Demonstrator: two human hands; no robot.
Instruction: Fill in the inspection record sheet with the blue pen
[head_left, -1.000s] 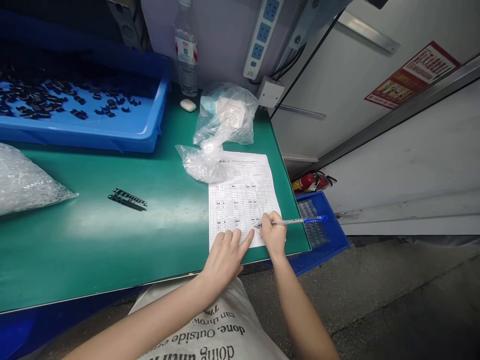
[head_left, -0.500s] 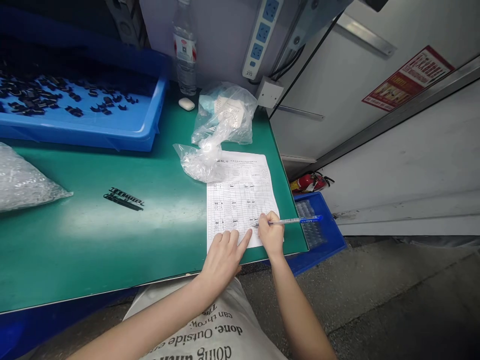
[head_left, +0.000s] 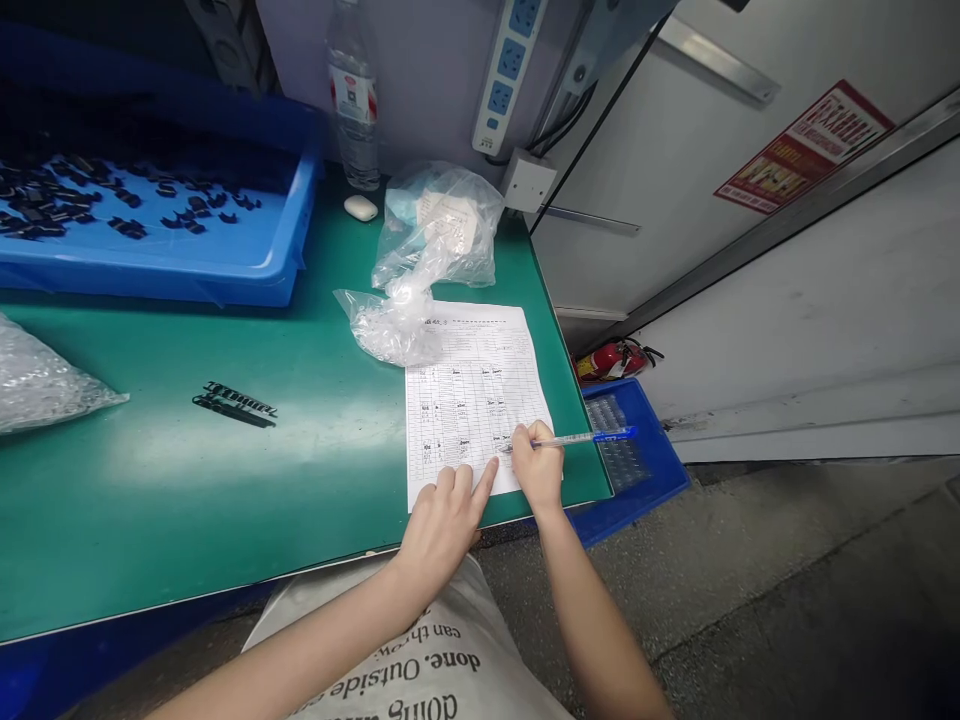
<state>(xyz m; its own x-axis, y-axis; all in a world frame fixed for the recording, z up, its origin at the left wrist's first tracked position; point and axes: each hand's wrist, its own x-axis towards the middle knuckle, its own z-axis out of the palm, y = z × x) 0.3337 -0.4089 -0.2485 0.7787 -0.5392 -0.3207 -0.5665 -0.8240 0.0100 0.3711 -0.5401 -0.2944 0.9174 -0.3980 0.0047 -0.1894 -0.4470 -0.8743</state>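
Observation:
A printed form (head_left: 517, 350) with a table grid and handwritten entries lies near the right end of the green table. My right hand (head_left: 538, 470) grips a pen (head_left: 574, 439) with a blue cap end, its tip at the lower right rows of the sheet. Beside it, my left hand (head_left: 444, 515) rests on the form's bottom edge, index finger stretched toward the pen tip and the other fingers loosely bent, holding nothing. A knotted clear plastic bag (head_left: 397, 325) overlaps the form's upper left corner.
On the green table (head_left: 315, 450) are small black strips (head_left: 234, 404), a bag of clear pieces (head_left: 52, 385), a blue tray (head_left: 217, 285) of black parts, a water bottle (head_left: 356, 130) and a white case (head_left: 361, 208). A blue bin (head_left: 660, 470) and fire extinguisher (head_left: 615, 359) stand right.
The view has shifted slightly, so the table things appear a little further left. Both hands keep nearly the same place on the form, with the pen still in my right hand.

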